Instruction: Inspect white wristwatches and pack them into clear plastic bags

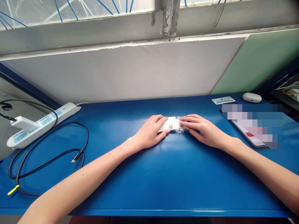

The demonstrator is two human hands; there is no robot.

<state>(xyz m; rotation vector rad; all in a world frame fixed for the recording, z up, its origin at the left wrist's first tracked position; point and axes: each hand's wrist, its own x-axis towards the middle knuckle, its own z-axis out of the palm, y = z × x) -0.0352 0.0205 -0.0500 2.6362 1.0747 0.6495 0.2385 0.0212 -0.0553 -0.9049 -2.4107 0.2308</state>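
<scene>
A small white packet point(171, 123) with a printed square code lies on the blue table, between my two hands. Its right end looks like clear, shiny plastic, and a small silvery bit shows at the lower right edge. My left hand point(151, 132) grips the left end, fingers along the far side and thumb along the near side. Over the clear right end are the fingertips of my right hand point(202, 129), with the thumb below them. What lies under those right fingers is hidden.
At left, a white power strip point(46, 122) carries a plugged-in charger point(25, 123), beside a coiled black cable point(87, 132). At right lie a tablet-like device point(247, 133), partly blurred out, a card point(223, 100) and a white earbud case point(252, 97). A pale panel point(130, 71) stands behind the table point(163, 183).
</scene>
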